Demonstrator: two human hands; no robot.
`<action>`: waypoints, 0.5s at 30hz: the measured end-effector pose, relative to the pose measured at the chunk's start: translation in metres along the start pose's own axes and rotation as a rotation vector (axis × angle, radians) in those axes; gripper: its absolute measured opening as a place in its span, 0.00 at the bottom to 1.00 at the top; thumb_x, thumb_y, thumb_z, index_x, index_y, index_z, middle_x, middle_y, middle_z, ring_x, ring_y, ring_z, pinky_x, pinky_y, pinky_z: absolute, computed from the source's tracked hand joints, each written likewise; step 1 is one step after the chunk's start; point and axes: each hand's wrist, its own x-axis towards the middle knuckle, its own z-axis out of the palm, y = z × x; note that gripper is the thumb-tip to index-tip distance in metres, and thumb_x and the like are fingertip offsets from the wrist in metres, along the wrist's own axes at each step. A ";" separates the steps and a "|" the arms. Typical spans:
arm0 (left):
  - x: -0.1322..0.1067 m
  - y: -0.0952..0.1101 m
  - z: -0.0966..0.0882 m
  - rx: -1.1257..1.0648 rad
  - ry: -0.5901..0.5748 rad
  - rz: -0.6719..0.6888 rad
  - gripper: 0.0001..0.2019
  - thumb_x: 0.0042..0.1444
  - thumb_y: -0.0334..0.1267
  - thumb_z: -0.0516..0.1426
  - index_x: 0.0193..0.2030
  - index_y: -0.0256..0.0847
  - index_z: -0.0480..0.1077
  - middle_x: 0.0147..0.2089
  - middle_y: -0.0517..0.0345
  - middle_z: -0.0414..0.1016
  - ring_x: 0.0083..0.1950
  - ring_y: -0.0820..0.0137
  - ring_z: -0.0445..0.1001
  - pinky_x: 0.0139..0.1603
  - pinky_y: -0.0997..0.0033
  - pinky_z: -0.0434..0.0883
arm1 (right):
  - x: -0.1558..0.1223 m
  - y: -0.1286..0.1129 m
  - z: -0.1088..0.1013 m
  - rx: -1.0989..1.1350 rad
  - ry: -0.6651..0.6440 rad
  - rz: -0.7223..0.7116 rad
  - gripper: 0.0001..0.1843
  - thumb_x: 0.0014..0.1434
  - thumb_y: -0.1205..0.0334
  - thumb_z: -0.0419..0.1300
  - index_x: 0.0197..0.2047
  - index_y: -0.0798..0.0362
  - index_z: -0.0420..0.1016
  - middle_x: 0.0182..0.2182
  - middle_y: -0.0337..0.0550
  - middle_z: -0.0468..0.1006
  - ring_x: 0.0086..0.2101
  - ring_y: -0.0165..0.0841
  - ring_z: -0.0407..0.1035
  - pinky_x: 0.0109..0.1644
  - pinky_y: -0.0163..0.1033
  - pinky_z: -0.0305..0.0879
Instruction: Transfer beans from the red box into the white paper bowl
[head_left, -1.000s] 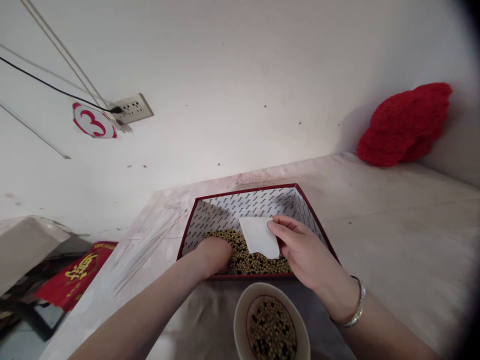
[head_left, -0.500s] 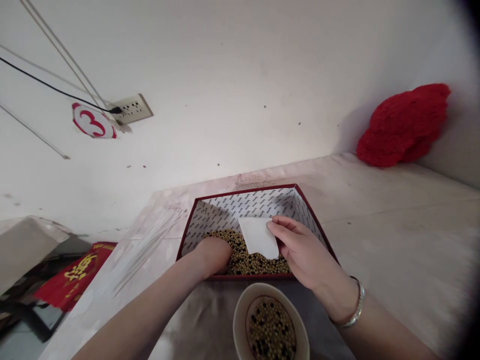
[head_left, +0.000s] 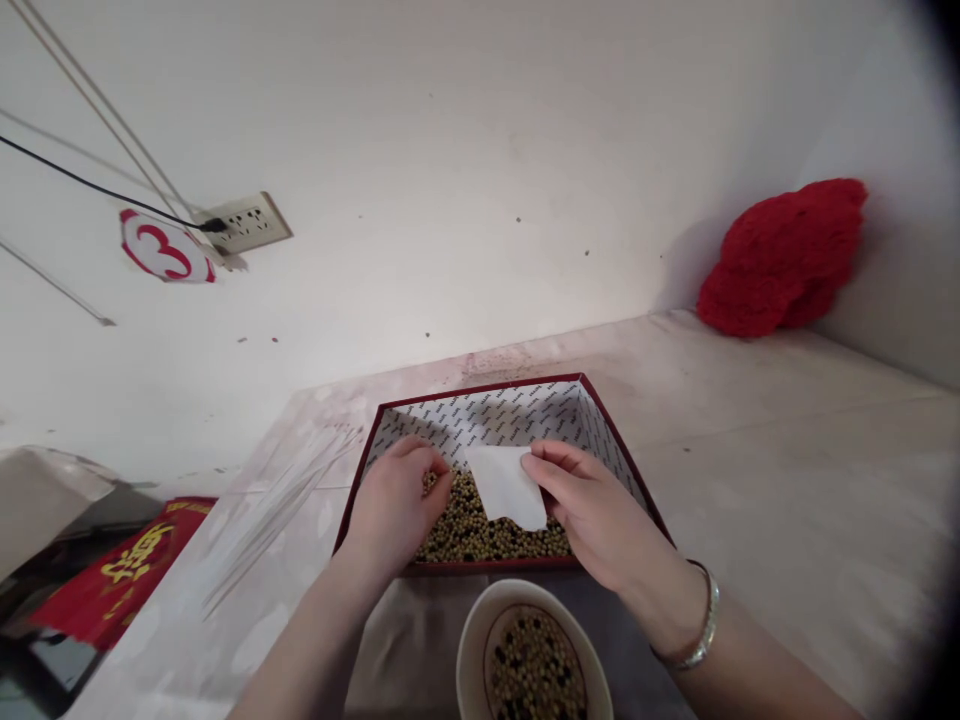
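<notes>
My left hand (head_left: 390,505) curls narrow over beans (head_left: 480,535), hold unclear | my right hand (head_left: 592,510) pinches card (head_left: 504,485) in them | box (head_left: 600,425) near table's (head_left: 750,470) front edge | bowl (head_left: 469,640) before it part full; many beans left in box.

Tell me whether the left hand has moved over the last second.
Yes. Against the red box, the left hand has risen from the beans near the front rim toward the back wall, fingertips pinched beside the white paper.
</notes>
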 end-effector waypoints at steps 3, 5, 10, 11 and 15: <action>-0.015 0.024 -0.009 -0.297 0.364 0.032 0.04 0.54 0.34 0.54 0.31 0.40 0.69 0.38 0.56 0.69 0.38 0.69 0.69 0.38 0.69 0.68 | -0.001 0.000 -0.001 -0.044 -0.010 -0.002 0.08 0.51 0.56 0.62 0.30 0.52 0.72 0.23 0.34 0.67 0.24 0.26 0.58 0.27 0.31 0.54; -0.020 0.041 -0.008 -0.381 0.469 0.109 0.02 0.53 0.32 0.55 0.32 0.41 0.69 0.37 0.56 0.67 0.39 0.69 0.68 0.40 0.67 0.68 | -0.002 0.000 -0.001 -0.073 -0.025 -0.008 0.07 0.50 0.58 0.62 0.27 0.52 0.71 0.22 0.33 0.66 0.24 0.26 0.57 0.27 0.32 0.53; -0.017 0.060 0.007 -0.336 0.519 0.144 0.03 0.53 0.30 0.56 0.34 0.41 0.69 0.38 0.56 0.67 0.41 0.68 0.67 0.44 0.64 0.67 | -0.006 -0.005 0.001 -0.135 -0.101 0.018 0.06 0.52 0.59 0.59 0.28 0.52 0.69 0.21 0.33 0.63 0.23 0.26 0.55 0.26 0.32 0.51; -0.016 0.059 0.010 -0.317 0.530 0.134 0.03 0.53 0.30 0.56 0.34 0.41 0.69 0.38 0.56 0.67 0.42 0.68 0.67 0.44 0.64 0.67 | -0.007 -0.006 0.002 -0.151 -0.109 0.019 0.06 0.53 0.59 0.58 0.28 0.52 0.69 0.21 0.32 0.62 0.23 0.27 0.54 0.26 0.33 0.50; -0.014 0.054 0.013 -0.261 0.577 0.084 0.02 0.54 0.31 0.56 0.34 0.41 0.70 0.37 0.55 0.68 0.41 0.67 0.67 0.44 0.63 0.67 | -0.006 -0.006 0.002 -0.212 -0.148 -0.022 0.08 0.54 0.58 0.56 0.26 0.52 0.67 0.19 0.32 0.60 0.22 0.27 0.52 0.27 0.34 0.49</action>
